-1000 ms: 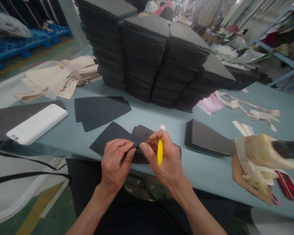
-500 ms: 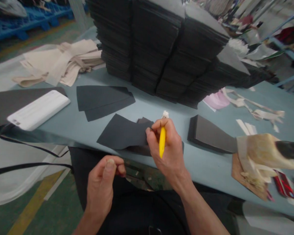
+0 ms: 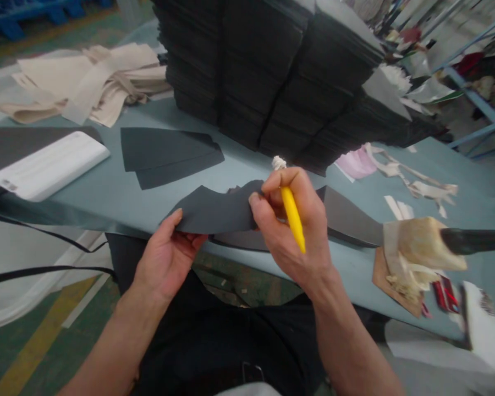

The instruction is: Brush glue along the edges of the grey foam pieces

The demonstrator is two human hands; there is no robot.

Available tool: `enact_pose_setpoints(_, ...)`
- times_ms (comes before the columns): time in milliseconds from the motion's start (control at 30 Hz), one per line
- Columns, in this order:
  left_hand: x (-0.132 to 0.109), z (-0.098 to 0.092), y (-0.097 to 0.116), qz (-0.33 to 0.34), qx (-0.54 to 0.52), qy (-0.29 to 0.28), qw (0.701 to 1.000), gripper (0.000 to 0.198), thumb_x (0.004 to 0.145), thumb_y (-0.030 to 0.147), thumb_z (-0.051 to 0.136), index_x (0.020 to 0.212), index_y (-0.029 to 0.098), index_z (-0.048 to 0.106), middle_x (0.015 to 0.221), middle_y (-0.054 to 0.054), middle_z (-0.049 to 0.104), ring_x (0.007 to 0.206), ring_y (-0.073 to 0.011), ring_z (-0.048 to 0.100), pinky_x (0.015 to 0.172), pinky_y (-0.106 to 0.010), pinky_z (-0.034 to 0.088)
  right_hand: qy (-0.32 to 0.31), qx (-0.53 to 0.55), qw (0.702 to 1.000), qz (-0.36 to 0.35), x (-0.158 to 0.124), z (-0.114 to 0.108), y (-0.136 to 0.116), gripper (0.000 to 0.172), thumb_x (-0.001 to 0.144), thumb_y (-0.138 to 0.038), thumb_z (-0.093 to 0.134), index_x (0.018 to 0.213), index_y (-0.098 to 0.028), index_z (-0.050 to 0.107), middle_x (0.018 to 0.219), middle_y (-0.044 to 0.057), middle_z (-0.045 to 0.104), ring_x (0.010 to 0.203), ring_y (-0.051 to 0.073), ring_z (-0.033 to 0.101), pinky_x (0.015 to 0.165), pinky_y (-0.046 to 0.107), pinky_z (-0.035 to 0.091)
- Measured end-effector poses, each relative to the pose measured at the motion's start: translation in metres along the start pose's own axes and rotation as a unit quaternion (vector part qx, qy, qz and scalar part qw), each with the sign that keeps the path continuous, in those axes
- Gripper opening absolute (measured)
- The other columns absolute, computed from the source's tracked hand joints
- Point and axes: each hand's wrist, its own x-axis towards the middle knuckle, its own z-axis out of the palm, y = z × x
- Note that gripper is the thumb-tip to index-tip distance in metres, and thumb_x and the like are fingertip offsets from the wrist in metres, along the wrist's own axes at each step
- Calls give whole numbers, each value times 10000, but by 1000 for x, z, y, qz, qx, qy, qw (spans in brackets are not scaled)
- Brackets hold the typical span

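Observation:
A thin dark grey sheet piece (image 3: 218,212) with a curved edge is held between both hands above the table's front edge. My left hand (image 3: 165,253) grips its left end, thumb on top and fingers beneath. My right hand (image 3: 299,225) pinches the right end between thumb and forefinger. The same hand keeps a yellow-handled tool (image 3: 292,220) tucked in the palm; a white fuzzy tip (image 3: 279,162) sticks out beyond the knuckles. Under the held piece lies another dark piece (image 3: 243,240), partly hidden. Two overlapping dark pieces (image 3: 169,154) rest further left.
Tall stacks of dark pieces (image 3: 247,66) rise at the back. A white power-bank-like block (image 3: 51,165) lies left, near beige cloth strips (image 3: 86,82). To the right are a small dark stack (image 3: 350,217), a yellowish container (image 3: 429,242) with a dark handle, and a red object (image 3: 445,294).
My left hand has moved up and forward and taken hold of the sheet's left end. The sheet is lifted and bends slightly. My right hand has shifted a little right, still pinching it.

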Motion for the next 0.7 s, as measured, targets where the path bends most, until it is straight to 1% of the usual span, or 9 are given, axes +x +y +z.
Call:
enact_pose_setpoints(33,6,-1,2,16,10,1,1000,168,930,350,714,1084,288,739,1297,-9,812,1155,-254,785,853,-347,738,-2,-5,1000,-6,1,-3,-1,125,948,-208,646,969,-274,541,737,-76,449,572,101,445,523,246,436)
enact_pose_setpoints(100,15,-1,4,27,16,11,999,152,903,311,730,1049,272,735,1283,-8,815,1194,-254,775,831,-320,736,-5,-21,1000,-11,3,-10,-1,121,950,-211,645,962,-273,542,749,-72,464,587,101,456,547,248,450)
enact_pose_setpoints(200,22,0,6,29,22,18,999,147,860,277,756,1000,240,733,1229,-22,819,1167,-241,772,770,-272,717,-14,-46,999,-11,2,-22,3,119,948,-228,655,971,-273,548,760,-71,509,597,106,478,590,263,486)
enact_pose_setpoints(300,22,0,10,58,61,-23,996,213,817,308,792,1000,222,726,1196,-36,810,1105,-245,770,743,-287,710,-16,-89,996,-10,-4,-38,14,106,956,-253,654,973,-272,551,745,-75,550,574,107,496,604,272,493)
enact_pose_setpoints(400,20,0,16,84,127,-55,987,295,785,368,813,1019,226,704,1128,-27,790,948,-224,756,661,-300,673,-4,-159,987,14,-15,-56,32,113,944,-279,643,943,-275,530,733,-68,601,546,110,515,591,268,478)
enact_pose_setpoints(500,20,2,21,94,205,-77,971,368,736,446,853,961,215,675,978,-29,749,799,-194,707,588,-284,605,21,-244,969,39,-30,-71,52,125,921,-338,636,926,-282,524,733,-49,647,543,127,545,578,267,468)
enact_pose_setpoints(600,22,10,24,103,273,-118,949,456,681,532,894,917,205,682,885,-37,719,737,-189,673,567,-284,574,48,-303,950,54,-48,-79,69,164,922,-410,640,936,-283,537,752,-27,675,561,149,588,588,275,471)
enact_pose_setpoints(700,24,16,26,122,345,-146,919,447,715,595,853,879,204,708,791,-34,693,668,-182,638,538,-281,541,88,-335,936,58,-63,-81,83,199,929,-451,656,936,-280,555,741,-22,674,574,161,607,594,278,469)
